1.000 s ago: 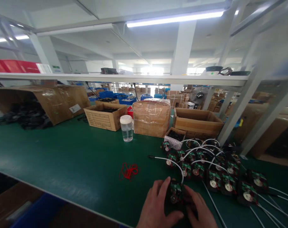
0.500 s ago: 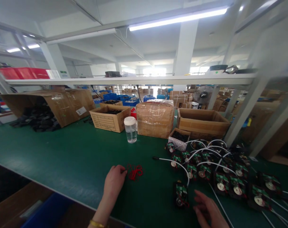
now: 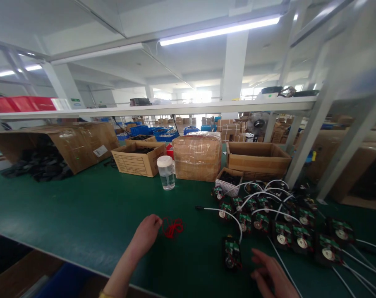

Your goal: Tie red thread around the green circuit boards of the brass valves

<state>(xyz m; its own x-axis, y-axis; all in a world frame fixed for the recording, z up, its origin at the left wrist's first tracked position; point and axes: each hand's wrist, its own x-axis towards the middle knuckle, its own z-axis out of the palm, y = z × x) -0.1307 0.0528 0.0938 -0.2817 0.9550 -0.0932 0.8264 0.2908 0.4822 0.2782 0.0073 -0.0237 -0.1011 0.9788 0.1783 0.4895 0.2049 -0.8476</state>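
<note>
My left hand (image 3: pixel 147 232) is closed in a pinch at the left edge of a small tangle of thin red wire (image 3: pixel 173 228). One red strand reaches up to its fingertips, though the grip itself is mostly hidden. My right hand (image 3: pixel 273 273) rests low on the right, fingers loosely spread and holding nothing that I can see. Just left of those fingers lies a black housing with a green circuit board (image 3: pixel 232 252), a white cable running up from it. Behind and to the right sit several similar housings with boards and pale round parts (image 3: pixel 281 236).
A clear water bottle (image 3: pixel 166 174) stands before a taped carton (image 3: pixel 197 159). Open cartons (image 3: pixel 138 159) line the back of the green table (image 3: pixel 91 207), and a small box of black parts (image 3: pixel 228 182) sits behind the boards. A shelf (image 3: pixel 163 111) spans above; a slanted metal post (image 3: pixel 310 134) rises at right.
The whole view has shifted slightly, so things sit a bit further left. My left hand stays by the red wire with its pinch kept; the right hand has barely moved.
</note>
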